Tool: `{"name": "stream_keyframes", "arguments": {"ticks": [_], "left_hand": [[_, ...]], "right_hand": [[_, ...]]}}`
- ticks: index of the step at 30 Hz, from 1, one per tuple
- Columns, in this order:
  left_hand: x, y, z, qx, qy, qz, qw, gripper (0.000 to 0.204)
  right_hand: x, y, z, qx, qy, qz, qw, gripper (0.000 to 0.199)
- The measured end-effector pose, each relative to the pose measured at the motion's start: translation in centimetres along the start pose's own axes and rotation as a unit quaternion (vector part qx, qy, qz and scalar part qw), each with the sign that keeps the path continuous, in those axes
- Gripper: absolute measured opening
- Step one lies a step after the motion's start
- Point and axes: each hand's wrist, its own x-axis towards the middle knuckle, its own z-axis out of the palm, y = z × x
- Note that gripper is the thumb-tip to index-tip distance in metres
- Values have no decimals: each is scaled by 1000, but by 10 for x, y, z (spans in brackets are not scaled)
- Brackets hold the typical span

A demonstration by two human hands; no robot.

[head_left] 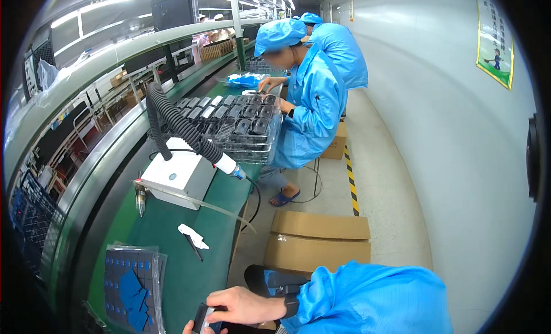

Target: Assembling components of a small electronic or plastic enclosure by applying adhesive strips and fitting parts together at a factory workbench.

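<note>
At the lower edge, a small dark box-shaped part (200, 319) with a pale strip along one side is held between my two hands. My right hand (244, 305), in a blue sleeve with a dark band at the wrist, rests its fingers and thumb on the part from the right. Only some fingers of my left hand (188, 327) show, closed against the part's near left end; the rest is cut off by the frame. Left of my hands lies a plastic-wrapped sheet of dark pieces (115, 282), with loose blue pieces (133, 294) on top.
A white crumpled tube (194, 236) and a black pen-like stick (193, 248) lie on the green bench (224, 185). Beyond are a white box machine (178, 176) with a ribbed hose (183, 124) and stacked clear trays (247, 144). A co-worker (315, 98) works there. Cardboard boxes (318, 251) stand on the floor.
</note>
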Motion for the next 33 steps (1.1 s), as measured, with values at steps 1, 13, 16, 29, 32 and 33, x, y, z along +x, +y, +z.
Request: {"name": "stream_keyframes", "arguments": {"ticks": [1,13,16,29,32,33], "left_hand": [[-3,6,4,-15,-4,-7,1000,40],[0,5,-13,-204,-8,-78,976,36],[-10,9,-19,-237,4,-75,969,38],[-17,-2,-38,-171,42,-58,983,34],[-15,-3,-36,-169,40,-50,984,35],[-17,-4,-37,-172,32,-46,984,35]], "right_hand": [[1,-1,-6,15,-23,1,1000,27],[3,-17,9,2,-23,61,998,25],[5,-11,22,0,-37,92,995,29],[3,-23,23,22,-170,118,978,21],[0,-12,31,53,-117,136,982,22],[0,-10,34,56,-127,133,981,22]]}}
